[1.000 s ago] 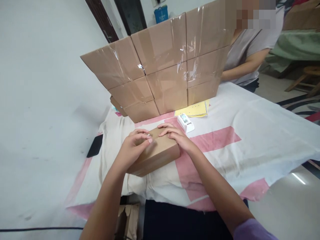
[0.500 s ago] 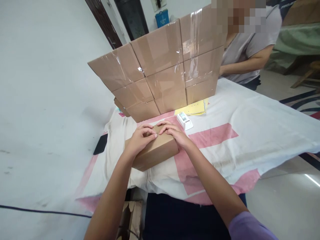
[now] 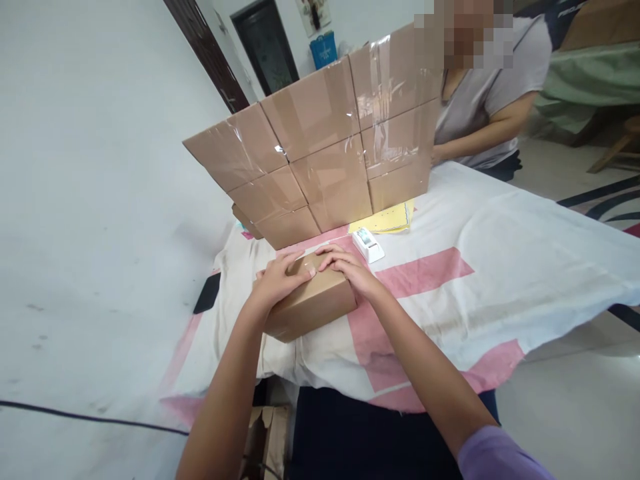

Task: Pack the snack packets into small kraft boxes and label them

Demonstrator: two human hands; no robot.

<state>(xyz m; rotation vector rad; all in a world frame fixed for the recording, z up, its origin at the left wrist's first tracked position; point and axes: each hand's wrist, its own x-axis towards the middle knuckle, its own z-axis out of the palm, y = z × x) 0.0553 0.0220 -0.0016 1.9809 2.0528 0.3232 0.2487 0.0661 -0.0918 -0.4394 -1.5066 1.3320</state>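
Note:
A small closed cardboard box rests on the cloth-covered table in front of me. My left hand lies across its top left side, fingers apart, the thumb pressed near a shiny spot that looks like clear tape. From the right, my right hand rests on the top, fingers stretched and slightly bent over the same area. Its thumb is hard to make out. Just beyond the right hand sits a white tape dispenser.
A tall wall of taped cardboard boxes stands behind, with yellow paper at its foot. A black phone-like slab lies at the table's left edge. Another person is at the far right. An opened carton is below the table.
My left thumb and fingers have spread apart, uncovering the shiny spot on the box top. The right hand has barely moved. The camera view has shifted slightly.

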